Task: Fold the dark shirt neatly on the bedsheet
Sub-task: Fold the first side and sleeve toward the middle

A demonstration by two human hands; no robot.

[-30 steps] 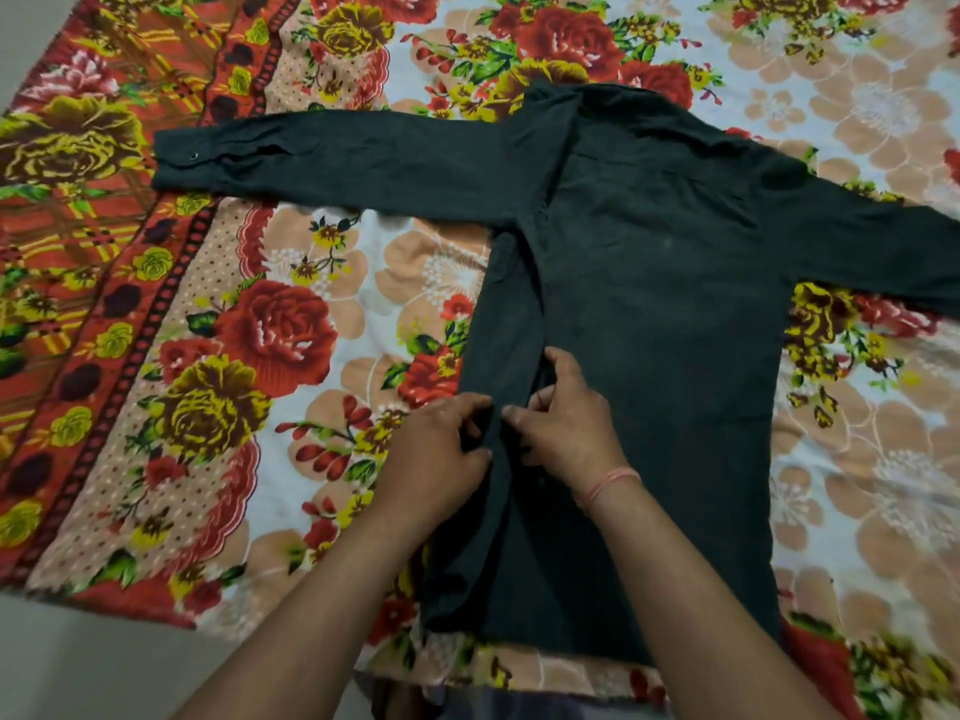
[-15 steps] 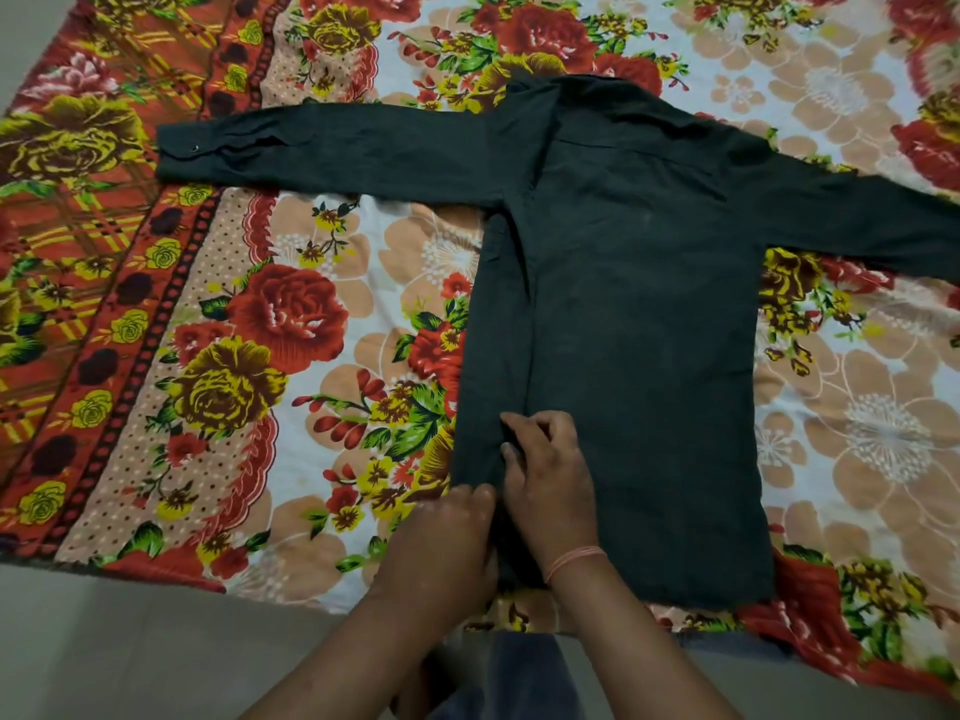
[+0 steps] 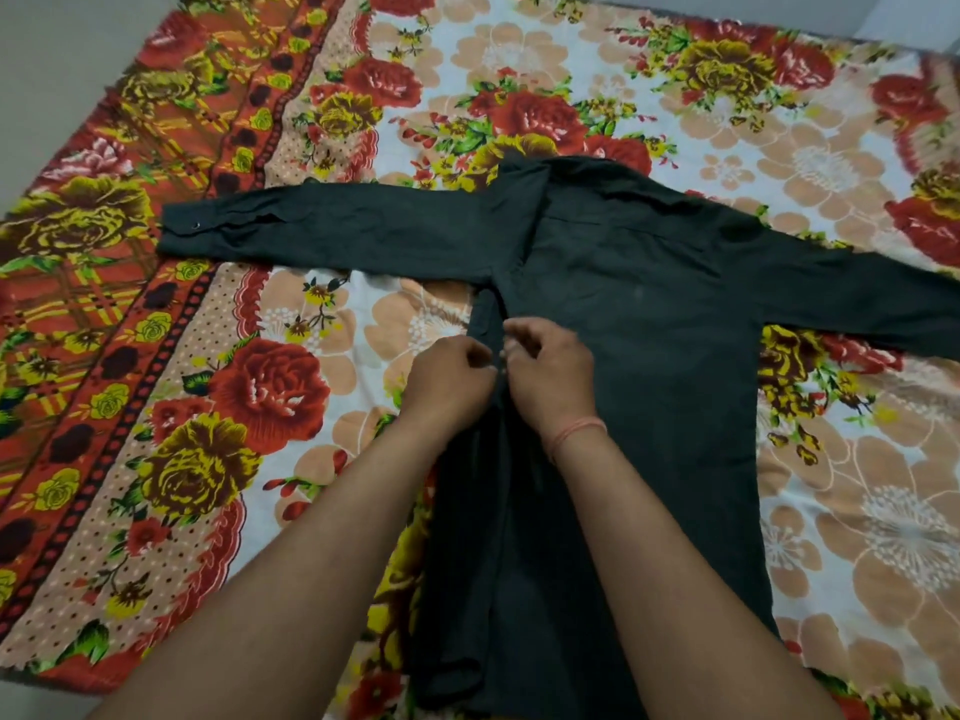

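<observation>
The dark shirt (image 3: 649,366) lies flat on the floral bedsheet (image 3: 270,387), collar at the far end, hem towards me. Its left sleeve (image 3: 332,233) stretches out to the left, and the right sleeve (image 3: 852,298) runs off the right edge. The shirt's left side is folded inward as a narrow strip. My left hand (image 3: 449,374) and my right hand (image 3: 550,379) meet at that folded edge, just below the armpit, each pinching the dark cloth between fingers and thumb. A thin orange thread circles my right wrist.
The bedsheet has a red and orange patterned border (image 3: 98,283) on the left. Bare grey floor (image 3: 57,49) shows beyond the sheet at the upper left and at the lower left corner.
Both hands have slid up the folded left edge from near the hem to just under the armpit. The view has pulled back and shows more of the sheet.
</observation>
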